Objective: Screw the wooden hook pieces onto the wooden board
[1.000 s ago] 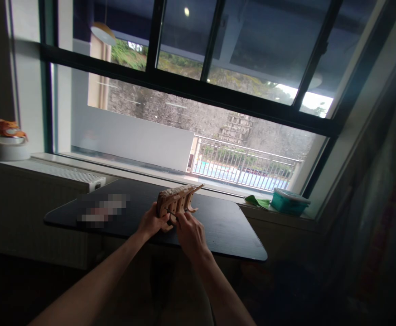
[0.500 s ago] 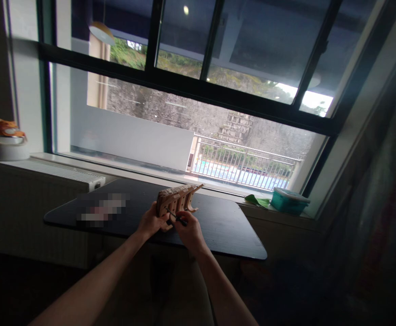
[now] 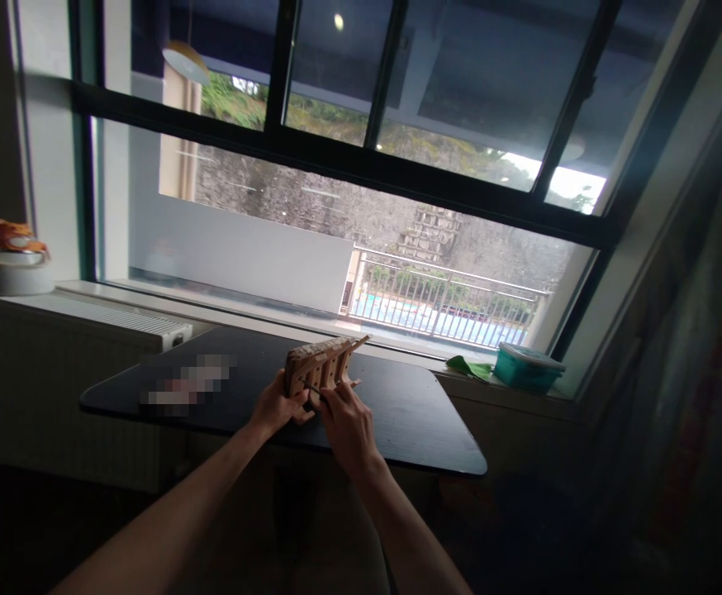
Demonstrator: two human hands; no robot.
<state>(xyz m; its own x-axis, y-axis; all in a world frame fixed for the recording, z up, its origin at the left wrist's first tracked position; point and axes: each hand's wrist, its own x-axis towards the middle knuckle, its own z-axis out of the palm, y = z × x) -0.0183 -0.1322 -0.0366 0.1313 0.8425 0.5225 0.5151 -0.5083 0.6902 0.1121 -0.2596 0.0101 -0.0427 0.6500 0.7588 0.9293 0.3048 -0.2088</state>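
Observation:
A small wooden frame (image 3: 319, 357) with upright slats and a rough, textured top is held tilted above the dark table. My left hand (image 3: 274, 406) grips its left end, the thumb along the near side. In my right hand (image 3: 349, 417) is a slim, dark screwdriver (image 3: 312, 387), its shaft pointing up and left at the frame's near side. The fingers cover most of the handle. Whether the tip sits on a screw is too small to tell.
The black table (image 3: 423, 413) has rounded corners. A blurred-out item (image 3: 187, 384) lies on its left. On the windowsill are a teal lidded box (image 3: 528, 368) and a green cloth-like piece (image 3: 469, 368). A white radiator (image 3: 76, 372) stands left, with an orange-topped object (image 3: 14, 256) on it.
My right hand has turned on the screwdriver: its fingers have rolled over the handle, which is now more covered. My left hand and the wooden frame have hardly moved.

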